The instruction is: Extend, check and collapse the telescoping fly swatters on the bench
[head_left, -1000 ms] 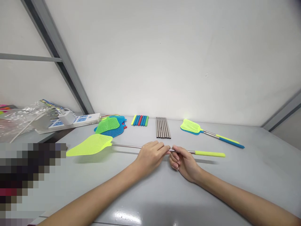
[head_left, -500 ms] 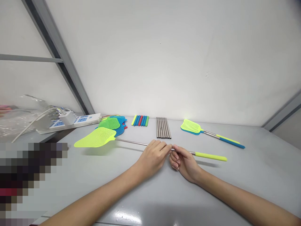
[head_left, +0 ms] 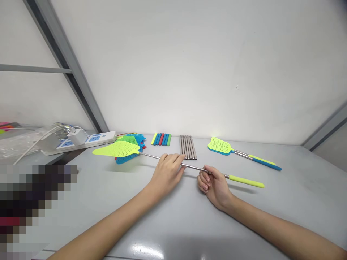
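A yellow-green fly swatter (head_left: 116,148) with a thin metal rod is held across my front, raised above the table, its mesh head to the left. My left hand (head_left: 168,171) is closed over the middle of the rod, palm down. Farther right, my right hand (head_left: 215,186) pinches the rod between thumb and curled fingers, just short of the yellow-green grip (head_left: 246,181). Behind the held head lies a pile of loose swatter heads (head_left: 127,157) in blue and green, with bits of red; the held head partly hides it.
Coloured grips (head_left: 161,139) lie in a row near the wall, beside a row of metal tubes (head_left: 188,147). Two swatters (head_left: 221,145), yellow-green and blue, lie stacked at the right. A power strip (head_left: 101,137) with cables and clear plastic bags (head_left: 25,142) sit at the left.
My left hand has slid left along the rod, away from my right hand. The swatter's head has risen and shifted slightly right. My right hand keeps its pinch, moved slightly right.
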### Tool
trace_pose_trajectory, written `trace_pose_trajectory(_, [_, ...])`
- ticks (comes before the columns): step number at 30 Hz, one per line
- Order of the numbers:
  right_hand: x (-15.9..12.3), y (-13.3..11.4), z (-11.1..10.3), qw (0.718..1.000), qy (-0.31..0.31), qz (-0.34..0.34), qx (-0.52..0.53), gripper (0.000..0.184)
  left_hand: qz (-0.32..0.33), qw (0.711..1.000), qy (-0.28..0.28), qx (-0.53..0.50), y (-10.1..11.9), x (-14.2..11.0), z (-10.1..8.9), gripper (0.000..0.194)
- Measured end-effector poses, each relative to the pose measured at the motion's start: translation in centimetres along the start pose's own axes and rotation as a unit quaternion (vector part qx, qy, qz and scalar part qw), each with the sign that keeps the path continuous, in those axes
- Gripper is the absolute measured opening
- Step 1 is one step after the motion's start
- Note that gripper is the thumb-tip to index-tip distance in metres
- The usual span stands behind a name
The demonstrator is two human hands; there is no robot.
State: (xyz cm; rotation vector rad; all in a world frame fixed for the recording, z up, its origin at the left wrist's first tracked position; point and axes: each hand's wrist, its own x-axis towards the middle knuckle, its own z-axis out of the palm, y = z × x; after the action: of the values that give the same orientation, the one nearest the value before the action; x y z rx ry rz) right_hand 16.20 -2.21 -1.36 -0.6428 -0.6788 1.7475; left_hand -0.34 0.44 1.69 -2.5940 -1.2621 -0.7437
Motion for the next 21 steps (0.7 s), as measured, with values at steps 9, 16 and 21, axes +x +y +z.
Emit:
trace_pose_trajectory(9, [0.05,-0.09,-0.08,1.000,-0.010,0.013,-0.009,0.040,-0.020,1.000,-0.002,0.012,-0.31,0.08,0.11,0.020])
trace_pose_trajectory(16, [0.11,0.00,-0.19,0.999,-0.021,0.025,-0.017,0.040,-0.021,1.000,-0.005,0.018,-0.43,-0.19,0.53,0.025])
trace_pose_trajectory(21, [0.05,-0.04,-0.08,0.999,-0.021,0.032,-0.023,0.040,-0.001,1.000,-0.020,0.010,-0.62,-0.27,0.84,0.038])
